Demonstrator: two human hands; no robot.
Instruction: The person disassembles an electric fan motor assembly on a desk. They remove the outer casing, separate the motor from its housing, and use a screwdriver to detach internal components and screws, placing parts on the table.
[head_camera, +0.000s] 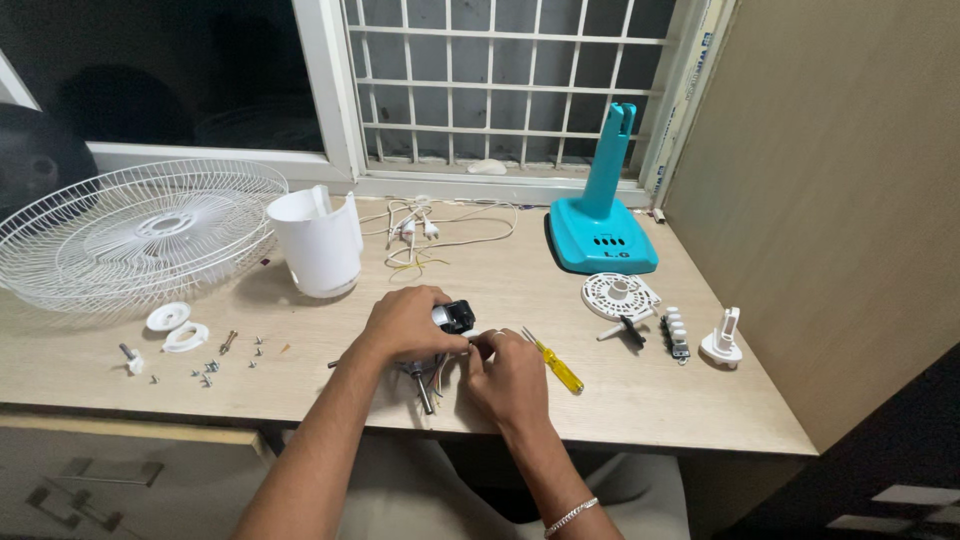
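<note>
My left hand (405, 322) is closed over a small fan motor (455, 316) with a black end, holding it on the wooden table (640, 400). The motor's metal shaft (422, 392) and several coloured wires stick out below the hand. My right hand (512, 378) pinches something small at the motor's side; what it holds is hidden by the fingers. A yellow-handled screwdriver (556, 365) lies on the table just right of my right hand.
A white wire fan guard (135, 230) lies at the left, a white plastic housing (318, 243) behind my hands, a white cord (440, 225) near the window. The teal fan stand (603, 215), a round white plate (620, 296), a switch block (677, 334), a white knob piece (723, 340), white rings (176, 326) and loose screws (215, 366) lie about.
</note>
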